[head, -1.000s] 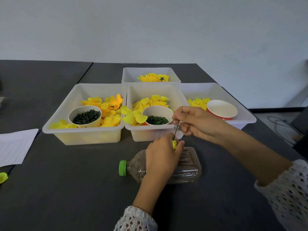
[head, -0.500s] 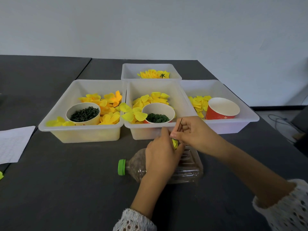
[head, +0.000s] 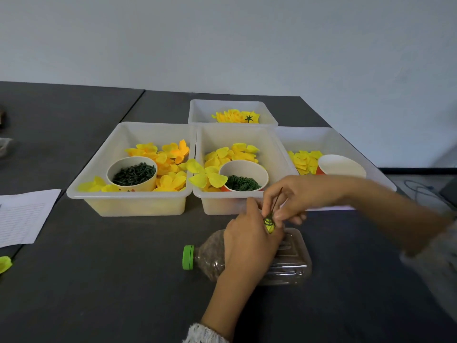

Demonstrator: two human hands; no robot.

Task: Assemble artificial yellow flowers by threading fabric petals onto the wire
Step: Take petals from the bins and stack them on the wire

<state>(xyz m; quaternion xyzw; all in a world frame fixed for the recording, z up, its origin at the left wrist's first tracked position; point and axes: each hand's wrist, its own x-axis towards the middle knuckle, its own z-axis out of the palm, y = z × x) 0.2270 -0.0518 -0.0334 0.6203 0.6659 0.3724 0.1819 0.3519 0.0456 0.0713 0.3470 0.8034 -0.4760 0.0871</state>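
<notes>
My left hand (head: pixel 249 240) grips a small yellow flower piece (head: pixel 269 226) with a green ring part on top of it. A thin dark wire (head: pixel 276 200) rises up and to the right from that piece. My right hand (head: pixel 294 196) pinches the wire just above the petals. Both hands work over a clear plastic bottle (head: pixel 284 258) lying on its side. Loose yellow fabric petals (head: pixel 230 154) fill the white bins behind.
Several white bins (head: pixel 138 201) stand side by side on the dark table. Paper cups (head: pixel 243 170) with green parts sit in two of them; an empty red cup (head: pixel 341 164) is in the right bin. White paper (head: pixel 22 216) lies at left.
My right hand has slid down the wire toward my left hand, and a green ring part now shows on the yellow piece. The camera view shifted slightly.
</notes>
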